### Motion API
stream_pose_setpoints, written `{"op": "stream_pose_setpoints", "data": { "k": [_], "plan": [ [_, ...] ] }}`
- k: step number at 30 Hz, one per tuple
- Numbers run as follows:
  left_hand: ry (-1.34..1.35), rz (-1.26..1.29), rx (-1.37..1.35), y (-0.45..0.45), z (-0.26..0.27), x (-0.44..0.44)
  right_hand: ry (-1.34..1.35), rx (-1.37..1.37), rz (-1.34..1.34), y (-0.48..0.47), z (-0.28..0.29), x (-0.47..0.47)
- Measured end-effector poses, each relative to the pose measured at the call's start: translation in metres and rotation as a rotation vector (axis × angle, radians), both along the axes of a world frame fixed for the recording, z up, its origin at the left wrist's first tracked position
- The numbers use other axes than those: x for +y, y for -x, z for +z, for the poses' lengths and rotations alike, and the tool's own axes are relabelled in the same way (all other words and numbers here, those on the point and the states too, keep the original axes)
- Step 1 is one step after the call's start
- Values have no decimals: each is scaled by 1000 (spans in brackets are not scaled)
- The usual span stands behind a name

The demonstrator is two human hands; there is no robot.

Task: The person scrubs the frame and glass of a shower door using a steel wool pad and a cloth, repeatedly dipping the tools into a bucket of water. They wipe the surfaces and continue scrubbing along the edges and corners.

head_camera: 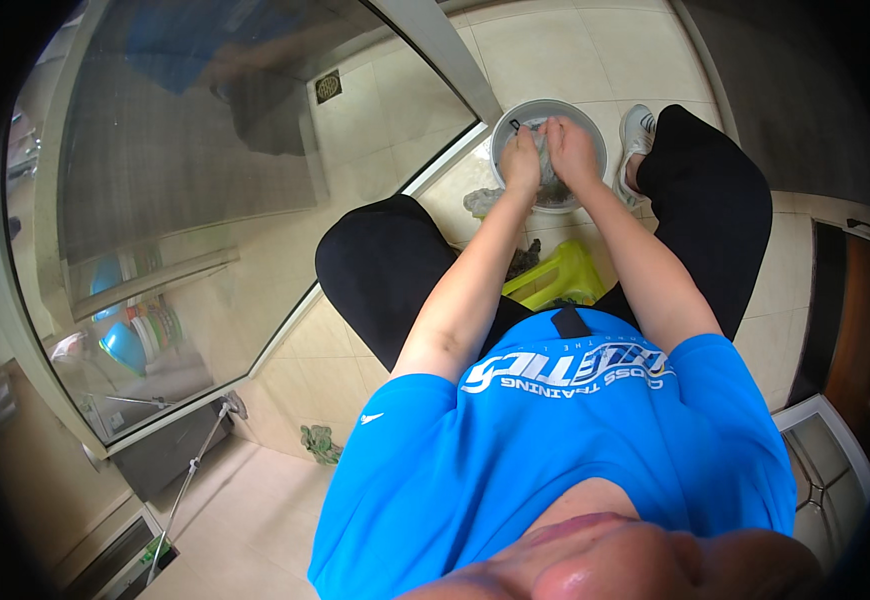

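A round light-grey basin (601, 169) stands on the tiled floor between my feet, with dark, murky water in its lower part. My left hand (519, 159) and my right hand (571, 150) are both inside it, close together, around a wet, pale cloth (544, 161). Both hands seem to grip the cloth, though their fingertips are partly hidden. A small dark loop (515, 124) shows near the tip of my left hand. Beside the basin, at its lower left, a crumpled grey cloth (483, 201) lies on the floor.
A yellow-green plastic stool (574, 274) is beneath me, with a dark crumpled cloth (526, 257) beside it. A glass door (375, 172) stands at the left, its corner near the basin. A mop handle (193, 465) leans at the lower left, and a green cloth (320, 444) lies nearby.
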State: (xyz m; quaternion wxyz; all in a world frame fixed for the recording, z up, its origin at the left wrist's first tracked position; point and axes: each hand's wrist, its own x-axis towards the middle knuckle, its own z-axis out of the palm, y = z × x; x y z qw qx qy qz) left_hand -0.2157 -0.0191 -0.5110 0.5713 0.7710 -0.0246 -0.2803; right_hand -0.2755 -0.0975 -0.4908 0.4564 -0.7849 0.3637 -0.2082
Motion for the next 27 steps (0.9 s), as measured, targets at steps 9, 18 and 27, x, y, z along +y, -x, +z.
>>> {"op": "stream_pose_setpoints", "data": {
  "k": [9,18,27],
  "plan": [
    [314,49,361,-16,59,33,-18,77,-91,2,30,-38],
    [79,-541,-681,-20,115,59,-198,-31,517,-10,135,-30],
    [558,-598,182,-47,179,101,-177,-48,934,-31,192,-60]
  ]
}}
